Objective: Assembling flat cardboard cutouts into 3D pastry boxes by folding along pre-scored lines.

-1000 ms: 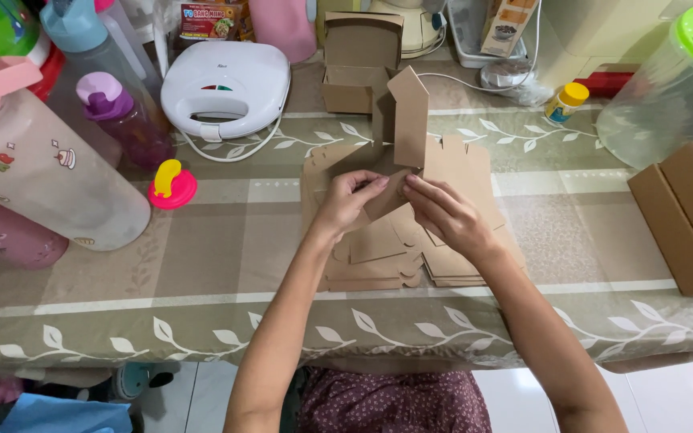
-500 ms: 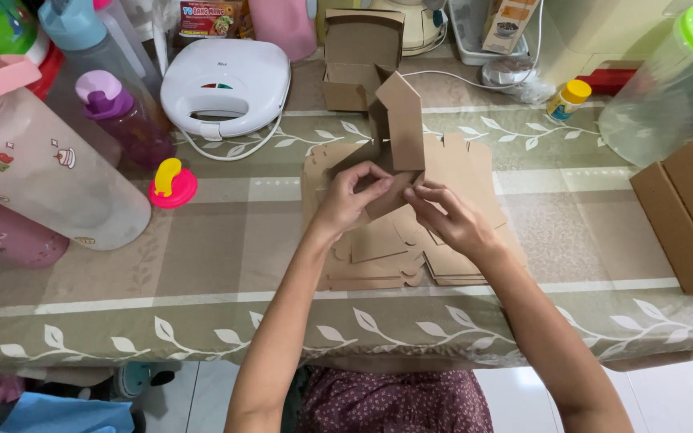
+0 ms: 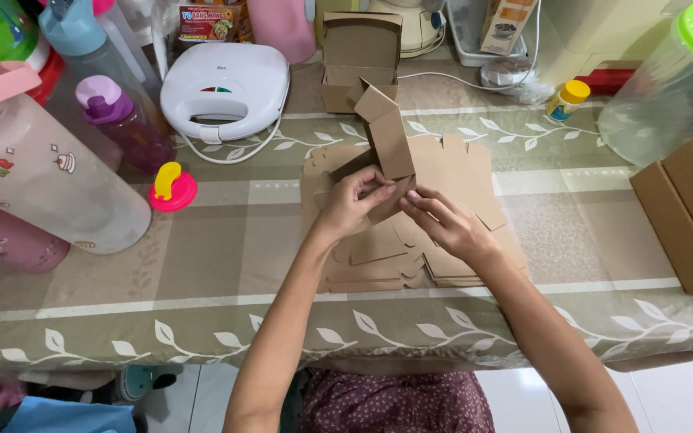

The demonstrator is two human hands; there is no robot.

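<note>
Both my hands are on one cardboard blank (image 3: 389,148), held just above the stack (image 3: 411,248) of flat blanks at the middle of the table (image 3: 226,265).

Left hand (image 3: 356,200): fingers curled around the blank's lower left edge, thumb on top, pinching a flap. Right hand (image 3: 447,226): fingers pressed on the lower right flap, gripping it from the side. Neither hand is loose; both are closed on the same blank.

Blank state: partly folded. One panel stands up, tilted away from me, with a small flap bent at its top. Lower part is hidden by my fingers, so I can't tell how the bottom flaps sit.

Around it:
- Finished box (image 3: 360,60) with lid up, behind the blank, near the table's far edge.
- White sandwich maker (image 3: 224,78) to the far left, its cord looped in front.
- Pink-and-yellow cap (image 3: 172,188) left of the stack, well apart from it.
- Big pink-lidded jug (image 3: 50,184) lying on its side, far left.
- Brown carton (image 3: 687,212) at the right edge.
- Clear jar (image 3: 671,96) with green lid, far right.
</note>
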